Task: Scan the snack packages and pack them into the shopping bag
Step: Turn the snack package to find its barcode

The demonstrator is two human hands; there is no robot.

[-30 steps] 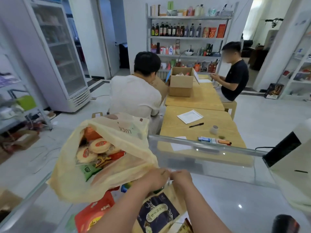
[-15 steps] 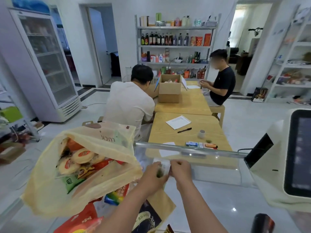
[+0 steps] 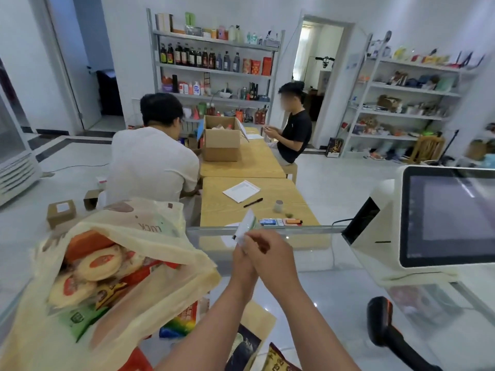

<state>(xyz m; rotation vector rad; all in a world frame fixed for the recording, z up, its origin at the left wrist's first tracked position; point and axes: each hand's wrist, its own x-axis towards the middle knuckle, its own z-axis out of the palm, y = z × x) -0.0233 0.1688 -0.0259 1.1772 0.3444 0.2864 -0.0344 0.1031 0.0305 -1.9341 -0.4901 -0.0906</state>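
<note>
We hold a small white and green snack packet [image 3: 247, 226] raised above the glass table [image 3: 334, 295], pinched between the left hand [image 3: 242, 259] and the right hand [image 3: 270, 259], just right of the open shopping bag [image 3: 128, 266]. We judge it best to turn its barcode toward the scanner [image 3: 381, 321] low on our right, then drop it into the bag's mouth

Two bare forearms, left hand [image 3: 242, 263] and right hand [image 3: 270, 257] without sleeves, gloves or jewellery.
</note>
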